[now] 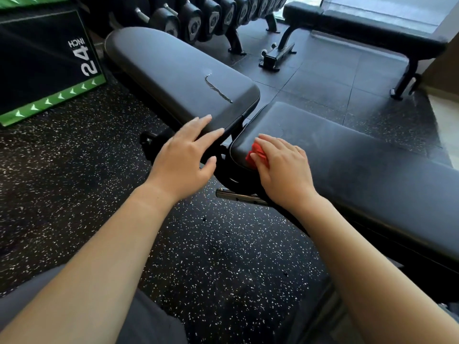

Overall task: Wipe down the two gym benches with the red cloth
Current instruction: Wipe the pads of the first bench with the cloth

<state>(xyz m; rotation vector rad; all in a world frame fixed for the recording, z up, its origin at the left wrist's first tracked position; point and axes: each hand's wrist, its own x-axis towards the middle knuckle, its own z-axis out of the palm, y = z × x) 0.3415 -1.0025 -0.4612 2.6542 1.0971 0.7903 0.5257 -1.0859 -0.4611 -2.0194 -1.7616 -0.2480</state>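
- pressing red cloth (257, 154) under curled right hand (285, 170) onto near bench (372, 170) pad end, centre frame, for wiping contact.
- resting spread left hand (183, 157) on adjoining pad (173, 70), probably bracing.

Speckled rubber floor (223, 244), dumbbell rack (193, 21) (far side), bright window (385, 8)
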